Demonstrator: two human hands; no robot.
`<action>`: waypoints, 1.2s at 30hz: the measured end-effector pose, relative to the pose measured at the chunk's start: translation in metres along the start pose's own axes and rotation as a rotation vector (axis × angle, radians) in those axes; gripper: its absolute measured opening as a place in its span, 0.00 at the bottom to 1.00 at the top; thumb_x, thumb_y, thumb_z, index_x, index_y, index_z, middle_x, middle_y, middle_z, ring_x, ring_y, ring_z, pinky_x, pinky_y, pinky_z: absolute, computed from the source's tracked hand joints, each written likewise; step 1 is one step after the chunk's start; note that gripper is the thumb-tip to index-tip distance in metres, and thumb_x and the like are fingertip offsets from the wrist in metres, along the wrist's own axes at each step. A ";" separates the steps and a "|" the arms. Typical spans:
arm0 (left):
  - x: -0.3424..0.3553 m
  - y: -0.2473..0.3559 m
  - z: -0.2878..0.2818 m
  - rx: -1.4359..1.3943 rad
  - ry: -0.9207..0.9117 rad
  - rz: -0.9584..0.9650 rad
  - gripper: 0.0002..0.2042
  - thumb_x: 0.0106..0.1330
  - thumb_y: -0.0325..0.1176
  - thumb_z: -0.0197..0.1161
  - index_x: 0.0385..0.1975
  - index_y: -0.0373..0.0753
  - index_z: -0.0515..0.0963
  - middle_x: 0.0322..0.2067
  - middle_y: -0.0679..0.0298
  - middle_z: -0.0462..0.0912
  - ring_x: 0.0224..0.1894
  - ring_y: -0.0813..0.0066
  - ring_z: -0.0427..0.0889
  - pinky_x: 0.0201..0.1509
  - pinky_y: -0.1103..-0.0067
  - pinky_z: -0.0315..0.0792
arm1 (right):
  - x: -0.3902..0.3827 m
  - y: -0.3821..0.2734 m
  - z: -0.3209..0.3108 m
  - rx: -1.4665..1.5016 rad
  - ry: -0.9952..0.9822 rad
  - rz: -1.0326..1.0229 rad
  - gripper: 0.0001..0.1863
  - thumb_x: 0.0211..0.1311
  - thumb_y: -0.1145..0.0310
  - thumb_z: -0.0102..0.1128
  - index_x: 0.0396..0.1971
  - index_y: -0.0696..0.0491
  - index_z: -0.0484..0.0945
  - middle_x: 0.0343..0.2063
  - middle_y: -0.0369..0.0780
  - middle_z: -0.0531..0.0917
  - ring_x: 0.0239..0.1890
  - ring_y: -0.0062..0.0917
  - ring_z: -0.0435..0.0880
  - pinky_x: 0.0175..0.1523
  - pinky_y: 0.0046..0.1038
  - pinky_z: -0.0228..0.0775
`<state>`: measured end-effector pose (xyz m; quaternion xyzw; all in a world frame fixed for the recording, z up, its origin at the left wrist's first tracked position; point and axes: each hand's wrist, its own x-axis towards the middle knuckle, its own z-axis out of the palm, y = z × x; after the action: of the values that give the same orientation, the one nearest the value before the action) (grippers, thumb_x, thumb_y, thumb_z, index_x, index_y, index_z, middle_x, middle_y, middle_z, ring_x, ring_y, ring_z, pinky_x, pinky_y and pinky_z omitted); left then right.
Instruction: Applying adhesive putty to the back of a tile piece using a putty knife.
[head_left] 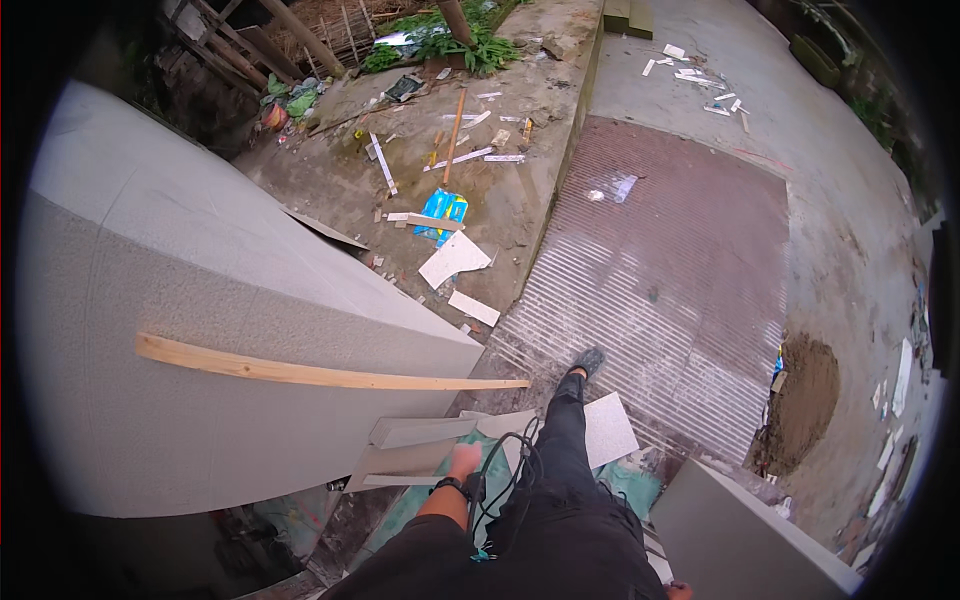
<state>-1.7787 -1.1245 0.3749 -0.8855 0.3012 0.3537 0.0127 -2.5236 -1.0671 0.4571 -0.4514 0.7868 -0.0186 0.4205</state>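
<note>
Grey panel (735,535), lower right: flat, straight-edged, paler side.

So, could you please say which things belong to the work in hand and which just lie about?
Probably in use:
board pieces near the left hand
grey panel near the right hand

Probably just lying about:
blue packet
dirt pile

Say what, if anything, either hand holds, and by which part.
Nothing shows in the left hand. The right hand, mostly cut off, is beside the grey panel; any hold there cannot be told.
</note>
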 end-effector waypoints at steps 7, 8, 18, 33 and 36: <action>0.137 0.220 -0.162 -0.382 0.073 -0.006 0.24 0.67 0.48 0.51 0.30 0.29 0.83 0.30 0.40 0.83 0.39 0.39 0.83 0.45 0.56 0.74 | 0.041 -0.079 -0.006 -0.108 -0.008 0.044 0.13 0.58 0.63 0.68 0.37 0.57 0.86 0.31 0.44 0.88 0.33 0.29 0.84 0.42 0.36 0.76; 0.162 0.245 -0.166 -0.369 0.061 0.023 0.24 0.67 0.48 0.51 0.30 0.29 0.83 0.30 0.40 0.83 0.39 0.39 0.83 0.45 0.56 0.74 | 0.032 -0.120 -0.018 -0.043 -0.108 0.133 0.16 0.61 0.62 0.66 0.41 0.58 0.85 0.34 0.46 0.88 0.35 0.31 0.85 0.44 0.37 0.76; 0.250 0.319 -0.176 -0.359 0.030 0.288 0.12 0.53 0.21 0.65 0.39 0.29 0.80 0.29 0.58 0.84 0.26 0.72 0.83 0.30 0.75 0.78 | 0.051 -0.297 -0.005 0.625 0.152 0.547 0.10 0.65 0.72 0.56 0.33 0.66 0.77 0.15 0.46 0.81 0.11 0.28 0.80 0.16 0.32 0.76; 0.170 0.653 -0.055 -0.329 -0.597 0.179 0.11 0.70 0.29 0.57 0.45 0.27 0.70 0.37 0.48 0.82 0.34 0.55 0.88 0.34 0.70 0.85 | 0.248 -0.225 -0.114 1.084 0.334 0.562 0.09 0.66 0.71 0.57 0.37 0.62 0.79 0.23 0.42 0.83 0.20 0.24 0.82 0.26 0.29 0.77; 0.177 0.755 -0.042 -0.399 -0.500 0.221 0.11 0.71 0.29 0.55 0.47 0.30 0.70 0.36 0.47 0.82 0.32 0.56 0.87 0.30 0.70 0.83 | 0.275 -0.212 -0.134 1.015 0.385 0.593 0.09 0.66 0.71 0.57 0.35 0.62 0.79 0.23 0.42 0.82 0.20 0.24 0.82 0.25 0.28 0.77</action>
<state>-2.0618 -1.8454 0.4377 -0.7185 0.3076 0.6110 -0.1259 -2.5331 -1.4391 0.4526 0.0542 0.8334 -0.3542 0.4207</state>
